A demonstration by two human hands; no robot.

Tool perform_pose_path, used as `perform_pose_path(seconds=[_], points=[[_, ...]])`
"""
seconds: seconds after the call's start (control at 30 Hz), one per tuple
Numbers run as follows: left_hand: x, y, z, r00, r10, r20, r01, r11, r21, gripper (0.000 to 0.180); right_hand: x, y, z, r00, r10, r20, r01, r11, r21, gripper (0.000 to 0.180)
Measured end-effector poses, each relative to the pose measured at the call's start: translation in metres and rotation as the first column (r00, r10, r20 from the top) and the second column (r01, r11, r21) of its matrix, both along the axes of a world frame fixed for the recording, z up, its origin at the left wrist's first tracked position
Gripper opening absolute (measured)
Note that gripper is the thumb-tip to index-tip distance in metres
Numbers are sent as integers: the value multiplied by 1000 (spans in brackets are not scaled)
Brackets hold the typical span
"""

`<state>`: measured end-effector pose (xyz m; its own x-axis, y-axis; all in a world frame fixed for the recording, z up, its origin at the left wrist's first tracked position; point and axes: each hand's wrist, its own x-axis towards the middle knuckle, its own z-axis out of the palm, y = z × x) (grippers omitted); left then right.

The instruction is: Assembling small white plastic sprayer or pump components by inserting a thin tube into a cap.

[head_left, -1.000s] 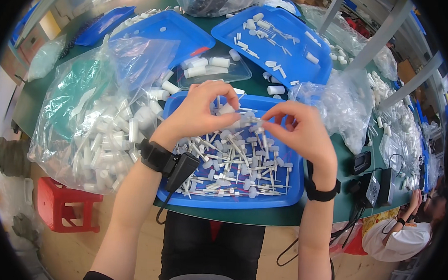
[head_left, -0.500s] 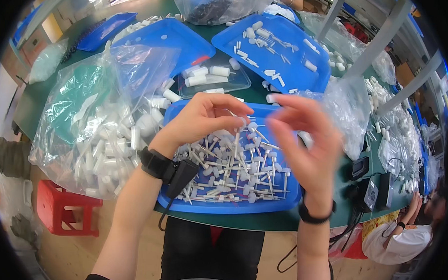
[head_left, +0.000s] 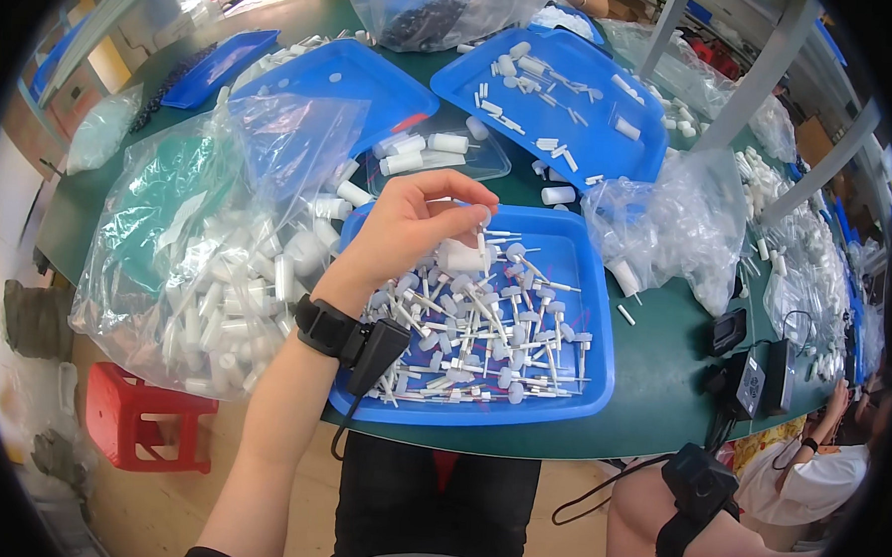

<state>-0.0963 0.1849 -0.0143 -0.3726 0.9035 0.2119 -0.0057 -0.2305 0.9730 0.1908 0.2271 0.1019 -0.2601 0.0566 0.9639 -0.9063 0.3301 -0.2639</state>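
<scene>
While the bare left hand (head_left: 419, 218) pinches a slim white stem with a translucent round cap (head_left: 483, 238) above a blue rectangular plastic tray (head_left: 606, 370), the right hand (head_left: 645, 511) is low, beyond the edge of the green desk (head_left: 659, 417).
In the head view, the left fingers are narrow, closed near the cap; the right fingers do not show clearly, so their state cannot be told. A stubby white plastic cylinder (head_left: 464, 256) shows just below the left palm; whether held or loose is unclear. Similar capped stems (head_left: 503, 351) lie heaped in the tray. The step in hand appears to be handling one stem apart from the heap; the next move seems to call for a light, steady pinch.
</scene>
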Motion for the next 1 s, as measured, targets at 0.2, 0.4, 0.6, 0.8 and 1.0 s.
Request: perform_pose_path(seconds=[0.2,0.4,0.6,0.8,1.0], points=[[0,0,0,1000,0,-25,0,1000,-18,16,-2,0,-4,999,-31,18,32,999,-38,13],[-1,-1,0,1000,-4,-5,4,1000,2,17,-7,-1,-6,999,-32,34,35,997,-73,15],[-2,-1,-1,998,63,31,-64,998,23,21,3,23,3,999,16,-31,-19,993,-119,18],[-6,-2,-5,991,118,68,-119,993,10,22,-134,125,-38,405,-604,687,555,759,340,21],[-8,1,-5,993,103,55,-106,993,57,21,-180,169,-116,-4,-977,215,242,208,948,23]])
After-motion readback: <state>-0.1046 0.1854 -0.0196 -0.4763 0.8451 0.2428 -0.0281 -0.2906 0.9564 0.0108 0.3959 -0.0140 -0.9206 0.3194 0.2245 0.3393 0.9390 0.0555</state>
